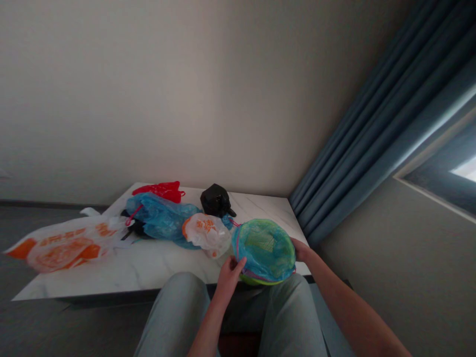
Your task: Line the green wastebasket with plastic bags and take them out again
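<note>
A round green waste bin (pixel 257 281) is tipped with its mouth toward me, near the table's front edge above my knees. A thin blue drawstring garbage bag (pixel 256 250) lines it and folds over the rim, with a pink drawstring showing at the left. My left hand (pixel 229 271) pinches the bag at the bin's lower left edge, thumb on top. On the opposite side, my right hand (pixel 302 250) grips the rim, bag and bin together; its fingertips are partly hidden behind the bin.
On the white marbled table (pixel 148 270) lie a white-and-orange plastic bag (pixel 207 233), a larger similar bag (pixel 74 243), a crumpled blue bag (pixel 163 220), a red bag (pixel 159 190) and a black bag (pixel 215 200). A wall stands behind; blue curtains (pixel 357 134) hang at right.
</note>
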Motion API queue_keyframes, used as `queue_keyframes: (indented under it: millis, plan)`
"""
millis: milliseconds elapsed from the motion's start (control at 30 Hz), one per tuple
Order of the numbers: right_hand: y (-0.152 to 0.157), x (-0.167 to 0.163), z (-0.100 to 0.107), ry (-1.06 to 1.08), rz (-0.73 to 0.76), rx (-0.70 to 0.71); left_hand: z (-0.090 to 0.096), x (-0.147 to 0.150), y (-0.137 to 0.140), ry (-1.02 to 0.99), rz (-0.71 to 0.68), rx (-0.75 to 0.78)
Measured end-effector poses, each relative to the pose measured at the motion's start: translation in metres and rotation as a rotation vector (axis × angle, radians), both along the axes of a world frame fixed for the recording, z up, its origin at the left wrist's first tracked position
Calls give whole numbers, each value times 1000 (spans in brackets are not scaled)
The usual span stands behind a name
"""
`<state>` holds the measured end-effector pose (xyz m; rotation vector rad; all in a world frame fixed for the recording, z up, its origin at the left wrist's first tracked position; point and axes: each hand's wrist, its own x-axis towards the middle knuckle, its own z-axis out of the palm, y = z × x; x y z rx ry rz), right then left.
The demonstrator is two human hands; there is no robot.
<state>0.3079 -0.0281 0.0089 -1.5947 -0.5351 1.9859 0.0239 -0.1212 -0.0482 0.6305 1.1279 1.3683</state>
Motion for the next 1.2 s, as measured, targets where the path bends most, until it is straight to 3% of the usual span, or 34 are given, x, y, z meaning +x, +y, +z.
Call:
queue_keyframes:
  millis: [100,200,367,600,667,767,867,1000,1200]
  plan:
    - [9,2,1,-53,69,-14,7,-2,-4,112,-91,10]
    - [16,4,1,-137,99,50,9,-2,-4,62,-89,26]
    - [25,7,0,-299,34,163,5,0,-2,100,-83,43]
    - [36,8,13,-698,-238,558,10,5,-5,-20,-88,38]
    - [37,4,18,-809,-238,704,11,6,-6,0,-120,34]
    - [35,-6,22,-975,-113,964,11,6,-6,89,-169,37]
    - [31,-19,25,-944,36,1097,9,6,-7,171,-199,60]
    - [23,-36,27,-805,155,1141,9,7,-10,132,-231,64]
    - [12,-44,25,-643,49,1022,14,8,-9,151,-208,75]
